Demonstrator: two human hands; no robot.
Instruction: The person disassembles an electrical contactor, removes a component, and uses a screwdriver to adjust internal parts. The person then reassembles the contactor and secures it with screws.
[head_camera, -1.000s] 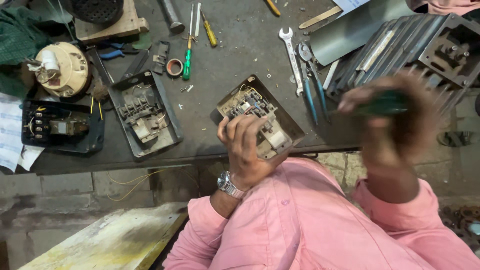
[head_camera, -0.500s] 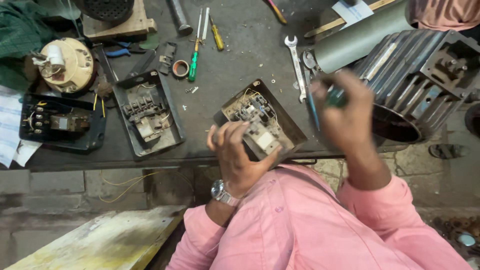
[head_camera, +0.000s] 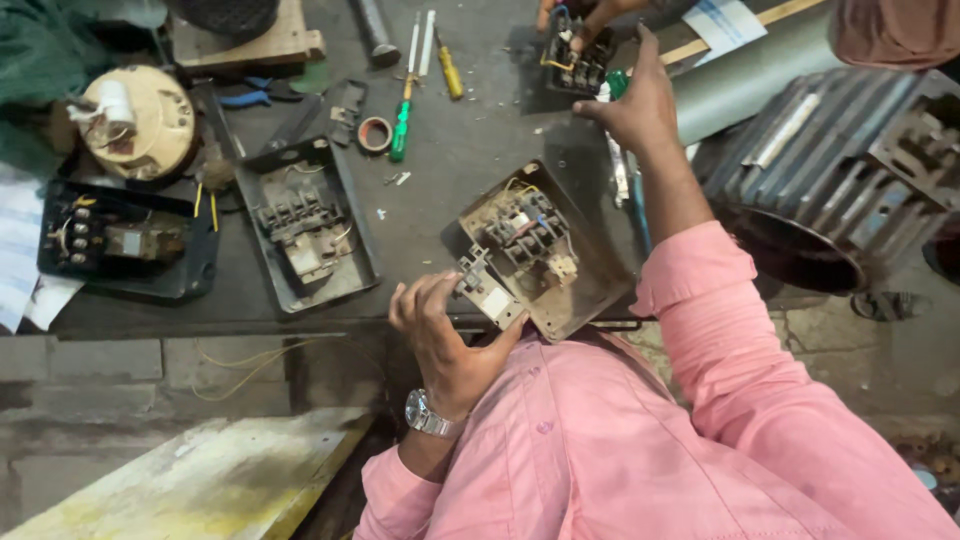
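At the bench edge, the left hand grips the starter box by its near corner, while the right hand, which hovered by the motor before, has reached out across the bench, closed on a green-handled screwdriver.

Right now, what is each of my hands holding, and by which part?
The left hand holds the open switch box by its near corner. The right hand holds a green-handled tool, grip around the handle; its tip is hidden.
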